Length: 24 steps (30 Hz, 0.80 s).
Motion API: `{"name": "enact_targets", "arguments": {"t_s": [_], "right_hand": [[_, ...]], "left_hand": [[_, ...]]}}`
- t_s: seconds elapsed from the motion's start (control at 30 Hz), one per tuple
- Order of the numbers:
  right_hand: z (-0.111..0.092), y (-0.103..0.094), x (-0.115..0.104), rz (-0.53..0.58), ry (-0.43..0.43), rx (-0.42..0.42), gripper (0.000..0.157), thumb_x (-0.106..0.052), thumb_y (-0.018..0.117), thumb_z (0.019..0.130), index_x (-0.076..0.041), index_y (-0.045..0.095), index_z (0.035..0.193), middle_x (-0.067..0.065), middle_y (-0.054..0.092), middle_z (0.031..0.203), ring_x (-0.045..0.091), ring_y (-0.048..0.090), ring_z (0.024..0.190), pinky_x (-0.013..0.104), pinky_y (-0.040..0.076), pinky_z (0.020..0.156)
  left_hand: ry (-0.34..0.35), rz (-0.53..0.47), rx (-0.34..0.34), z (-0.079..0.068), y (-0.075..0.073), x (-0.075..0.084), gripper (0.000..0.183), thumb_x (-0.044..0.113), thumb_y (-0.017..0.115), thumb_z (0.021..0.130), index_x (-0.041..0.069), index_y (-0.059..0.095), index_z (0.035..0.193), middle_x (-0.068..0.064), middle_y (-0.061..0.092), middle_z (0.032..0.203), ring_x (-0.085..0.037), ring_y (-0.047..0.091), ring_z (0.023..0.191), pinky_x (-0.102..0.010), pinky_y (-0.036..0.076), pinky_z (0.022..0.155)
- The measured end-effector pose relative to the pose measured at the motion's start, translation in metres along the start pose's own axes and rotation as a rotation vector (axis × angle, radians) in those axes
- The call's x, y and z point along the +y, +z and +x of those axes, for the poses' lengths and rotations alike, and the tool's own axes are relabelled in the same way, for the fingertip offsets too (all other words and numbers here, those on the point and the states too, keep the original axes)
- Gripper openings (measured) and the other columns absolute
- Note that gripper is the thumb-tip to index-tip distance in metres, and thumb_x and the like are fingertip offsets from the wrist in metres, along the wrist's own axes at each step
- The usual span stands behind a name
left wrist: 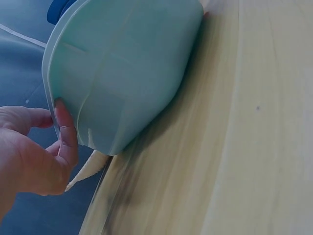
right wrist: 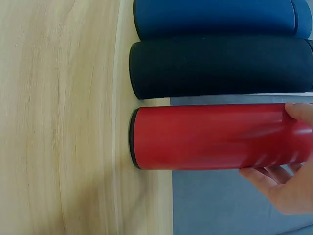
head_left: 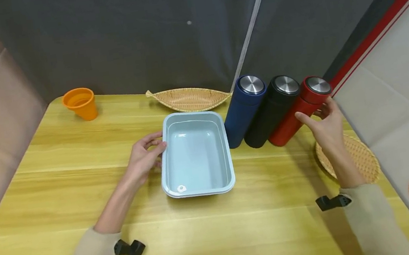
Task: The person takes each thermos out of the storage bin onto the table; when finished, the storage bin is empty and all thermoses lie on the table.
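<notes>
A light blue plastic basin (head_left: 195,155), rectangular with rounded corners, stands in the middle of the table. My left hand (head_left: 146,157) pinches its left rim, thumb on top and fingers beneath, as the left wrist view shows with the hand (left wrist: 41,152) at the basin's wall (left wrist: 122,73). To the right, my right hand (head_left: 326,125) grips the upper part of a red thermos (head_left: 297,114). Its base sits on the table in the right wrist view, where the thermos (right wrist: 205,137) stands upright beside a black thermos (head_left: 271,113). A blue thermos (head_left: 243,113) is nearest the basin.
Behind the basin lies a boat-shaped woven basket (head_left: 192,99). An orange cup (head_left: 81,104) stands at the far left corner. A round woven tray (head_left: 362,160) lies under my right forearm near the table's right edge. A grey curtain (head_left: 129,38) hangs behind the table (head_left: 212,239).
</notes>
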State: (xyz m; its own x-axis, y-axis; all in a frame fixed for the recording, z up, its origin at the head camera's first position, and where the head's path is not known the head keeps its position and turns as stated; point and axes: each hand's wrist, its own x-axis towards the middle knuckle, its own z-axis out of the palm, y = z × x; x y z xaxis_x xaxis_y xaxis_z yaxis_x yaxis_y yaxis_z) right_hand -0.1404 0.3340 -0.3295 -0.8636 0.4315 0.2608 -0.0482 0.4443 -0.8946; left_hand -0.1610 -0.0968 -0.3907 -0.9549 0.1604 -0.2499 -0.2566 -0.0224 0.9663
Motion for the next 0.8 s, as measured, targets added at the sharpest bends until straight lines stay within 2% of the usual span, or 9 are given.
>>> {"name": "enact_targets", "arguments": {"t_s": [0.3,0.53,0.7,0.8], "right_hand": [[0.005,0.006,-0.002,0.016,0.007,0.003,0.061,-0.005,0.077,0.078,-0.013,0.05,0.132,-0.007,0.055,0.111,0.008,0.051,0.1,0.022,0.043,0.088],[0.003,0.006,0.0,-0.017,0.024,-0.03,0.067,-0.006,0.074,0.081,-0.011,0.042,0.139,-0.006,0.051,0.116,0.009,0.05,0.103,0.023,0.043,0.091],[-0.002,0.005,0.001,-0.105,0.032,-0.095,0.069,-0.013,0.07,0.087,-0.011,0.034,0.145,0.004,0.05,0.127,0.016,0.05,0.111,0.021,0.047,0.088],[-0.006,0.001,0.001,-0.152,0.032,-0.172,0.071,-0.018,0.066,0.091,-0.007,0.027,0.149,0.015,0.046,0.138,0.027,0.048,0.121,0.03,0.047,0.096]], "left_hand": [[0.034,0.014,0.001,0.0,-0.001,-0.003,0.046,0.009,0.06,0.096,0.0,0.046,0.139,-0.013,0.05,0.111,-0.015,0.057,0.057,-0.025,0.053,0.047],[0.036,0.017,0.007,0.0,-0.001,-0.005,0.046,0.01,0.059,0.096,0.003,0.046,0.139,-0.013,0.05,0.114,-0.016,0.057,0.063,-0.026,0.053,0.049],[0.033,0.036,0.0,-0.001,-0.002,-0.008,0.044,0.016,0.054,0.1,0.004,0.045,0.141,-0.014,0.052,0.117,-0.017,0.058,0.073,-0.028,0.056,0.056],[0.051,0.064,-0.01,-0.002,-0.004,-0.009,0.043,0.019,0.049,0.102,0.003,0.044,0.141,-0.016,0.052,0.119,-0.019,0.058,0.078,-0.031,0.058,0.06]]}}
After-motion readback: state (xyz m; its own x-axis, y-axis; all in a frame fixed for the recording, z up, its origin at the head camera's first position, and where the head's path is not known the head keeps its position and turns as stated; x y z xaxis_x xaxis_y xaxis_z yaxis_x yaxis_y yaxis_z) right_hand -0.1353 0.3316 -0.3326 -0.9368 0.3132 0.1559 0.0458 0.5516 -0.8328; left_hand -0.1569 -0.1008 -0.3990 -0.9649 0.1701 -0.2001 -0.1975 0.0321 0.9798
